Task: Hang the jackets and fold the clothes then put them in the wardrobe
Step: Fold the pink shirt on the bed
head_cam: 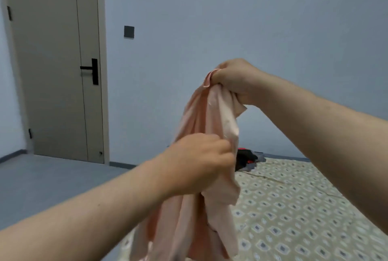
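Person is holding a pink garment [210, 118] up over the bed's [304, 208] near-left corner. Right hand [235, 81] is fisting the garment's top edge high above the bed, fingers curled tight on bunched fabric. Left hand [199, 164] is working lower, over the bed's left edge, with its fingers curled and pinching a fold around the garment's mid-length. Garment is hanging roughly vertical between the two grips, crumpled, not spread. Its lower end is running out of frame, so can't tell whether it's touching the bed. Both forearms are showing bare. Pile of clothes [247, 159], dark with red bits, is lying at the bed's far-left corner, partly hidden behind the garment. Bed is carrying a diamond-patterned sheet. Door [56, 61] is standing shut well beyond the bed's left side, with a black handle [92, 69]. Dark switch [129, 31] is sitting on the wall [252, 19] behind the bed, just on the bed's side of the door. Grey floor [42, 181] is filling the space left of the bed.
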The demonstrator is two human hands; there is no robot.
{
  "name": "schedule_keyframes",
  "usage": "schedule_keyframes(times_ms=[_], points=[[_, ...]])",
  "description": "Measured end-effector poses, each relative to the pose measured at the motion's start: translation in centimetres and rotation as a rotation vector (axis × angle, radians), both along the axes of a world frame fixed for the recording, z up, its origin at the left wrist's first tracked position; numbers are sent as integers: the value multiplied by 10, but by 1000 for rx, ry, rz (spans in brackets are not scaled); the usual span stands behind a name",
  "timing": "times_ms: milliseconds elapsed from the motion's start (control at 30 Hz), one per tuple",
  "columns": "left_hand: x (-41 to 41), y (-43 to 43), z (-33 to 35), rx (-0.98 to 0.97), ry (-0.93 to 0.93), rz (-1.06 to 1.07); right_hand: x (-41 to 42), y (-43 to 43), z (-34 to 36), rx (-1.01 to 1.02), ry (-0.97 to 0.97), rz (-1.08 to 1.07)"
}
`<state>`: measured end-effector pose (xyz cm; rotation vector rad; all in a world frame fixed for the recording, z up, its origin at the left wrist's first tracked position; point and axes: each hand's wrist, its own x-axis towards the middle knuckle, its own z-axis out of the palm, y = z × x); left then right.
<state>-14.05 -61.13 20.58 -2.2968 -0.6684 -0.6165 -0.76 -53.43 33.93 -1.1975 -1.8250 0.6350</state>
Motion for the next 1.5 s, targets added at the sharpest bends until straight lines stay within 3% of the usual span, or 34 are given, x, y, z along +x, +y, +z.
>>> schedule_keyframes(times_ms=[33, 100, 233, 367, 433, 533, 633, 767, 900, 967, 1067, 1167, 1333, 1400, 1500], points=[[11, 0, -4, 79, 104, -114, -4, -2, 3, -4, -22, 19], [24, 8, -5, 142, 223, -114, -10, -5, 8, -12, -71, 41], [27, 23, 4, 140, 295, 100, -10, -7, 13, -40, -155, 12], [18, 26, 16, 9, 362, 245, -2, -4, 15, -88, -253, -8], [14, 32, 19, 51, 343, 289, 2, -3, 14, -114, -281, -2], [9, 41, 21, -83, 141, 388, 5, -4, 9, -160, -285, 58], [3, 44, 28, -89, 232, 432, 6, -5, 3, -166, -155, 172], [-12, 67, 41, -177, -80, 437, 13, -1, -9, -65, -2, 217], [-35, 85, 60, -488, -692, 386, 28, 6, -49, 11, 159, 134], [-43, 86, 72, -599, -953, 280, 35, 6, -81, -71, 160, 122], [-49, 81, 88, -562, -1195, 205, 37, -1, -131, -207, 73, 156], [-56, 80, 102, -572, -1317, 119, 24, -16, -168, -143, 12, 111], [-68, 73, 124, -521, -1414, 156, -3, -33, -212, 8, -94, 59], [-73, 70, 131, -509, -1447, 187, -8, -33, -222, -1, -162, 60], [-81, 68, 135, -502, -1477, 207, -11, -26, -224, -59, -113, 47]])
